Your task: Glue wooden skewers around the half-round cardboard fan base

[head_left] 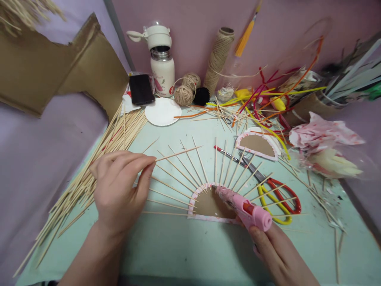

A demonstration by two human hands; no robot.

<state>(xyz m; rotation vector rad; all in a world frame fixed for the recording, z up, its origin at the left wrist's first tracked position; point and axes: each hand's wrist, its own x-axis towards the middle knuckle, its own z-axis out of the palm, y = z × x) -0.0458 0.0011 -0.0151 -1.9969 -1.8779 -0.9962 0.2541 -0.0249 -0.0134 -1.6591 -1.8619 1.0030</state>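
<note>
In the head view, the left hand (122, 186) pinches one thin stick (180, 153) between thumb and fingers, its free length reaching out to the right over the fanned sticks (201, 163). The right hand (269, 248) is wrapped around a pink glue gun (241, 204), whose nozzle is at the curved edge of a half-round cardboard piece (205, 204); whether it touches cannot be told. This piece lies mid-surface, pink-and-white trim along its rim, its straight edge toward the person, the sticks spreading from its curve with a narrow gap at the top by the nozzle. Open room on the green surface (184, 250) runs between the forearms, in front of that straight edge. Room is tighter elsewhere: on the left a long bundle of sticks (74, 198) follows the surface's edge, passing close by the left hand; on the right scissors (253, 170) lie under the fan's sticks, with a second half-round piece (257, 145) just beyond and loose sticks near the right edge. Behind, a white disc (162, 113) and a phone (141, 89) sit before a bottle (163, 73).
</note>
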